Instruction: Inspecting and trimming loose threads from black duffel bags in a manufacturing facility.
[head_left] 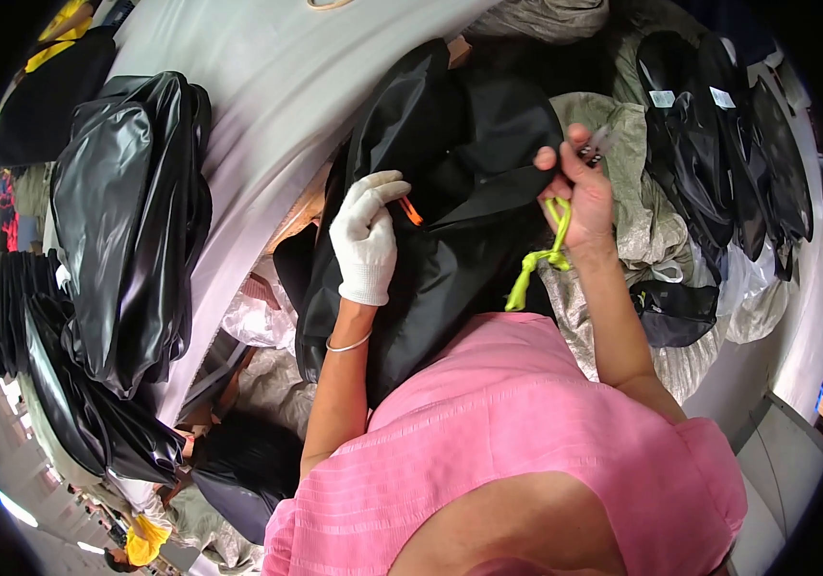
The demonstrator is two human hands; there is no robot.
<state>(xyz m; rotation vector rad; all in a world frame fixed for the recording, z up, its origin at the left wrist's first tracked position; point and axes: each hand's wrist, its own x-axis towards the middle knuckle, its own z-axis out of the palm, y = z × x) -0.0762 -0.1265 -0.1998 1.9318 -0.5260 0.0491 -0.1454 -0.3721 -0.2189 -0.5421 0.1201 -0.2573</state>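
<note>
A black fabric piece (488,125) stretches from the middle toward twelve o'clock, just above the pink shirt (517,422). Over it, near eleven, the white-gloved left hand (367,238) curls, its fingertips beside an orange strip (411,211) — whether it pinches the cloth, I cannot tell. At two o'clock the bare right hand (584,197) grasps a small blurred tool (597,146), a knotted yellow-green cord (531,267) dangling below its fingers. A glossy black bundle (128,221) sits between nine and ten.
</note>
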